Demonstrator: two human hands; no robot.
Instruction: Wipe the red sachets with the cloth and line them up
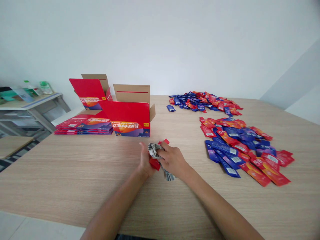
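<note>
- Inside the desk's [82, 173] near edge, the left hand [145, 162] had its thumb out, hold unclear.
- The right hand [172, 161] curled its fingers round a crumpled grey-striped bundle [152, 150], part-hiding a flat red packet [155, 163].
- Beyond, a red cardboard box [130, 116] hid its inside.

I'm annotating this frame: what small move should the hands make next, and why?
Probably draw the striped cloth along the red sachet: the right hand grips the cloth up against it, the left hand supports the sachet, and parts of the sachet show beyond the cloth.
</note>
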